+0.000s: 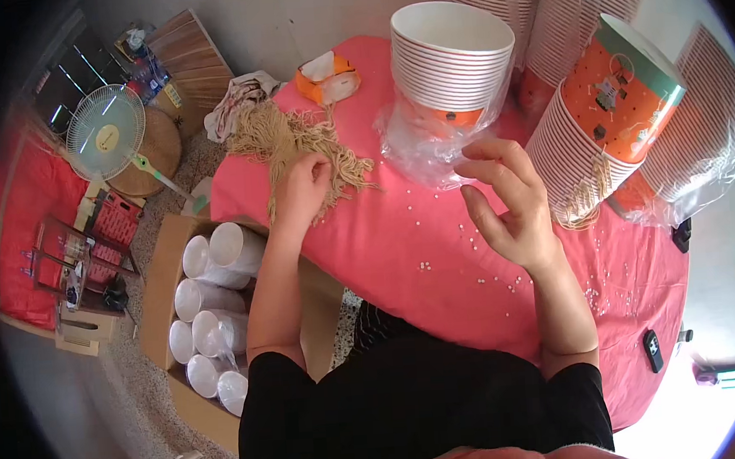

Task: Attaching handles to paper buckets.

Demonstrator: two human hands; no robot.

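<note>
Cords [282, 138] heaped at table's [369, 263] left, beneath and beyond the nearer left hand [304, 185], its fingers curled, hold unclear; right hand [513, 208] empty, fingers spread, just left of orange-topped tub stack [576, 137].

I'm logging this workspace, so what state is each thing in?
Left hand: fingers curled, at the string
Right hand: fingers apart, nothing visibly held
String: loose, tangled bundle
Middle tub stack: nested, upright, open end up
Plastic bag: crumpled around the stack's lower part
Cardboard box: open, holding cups
Cups: stacked
Fan: upright; on or off unclear
</note>
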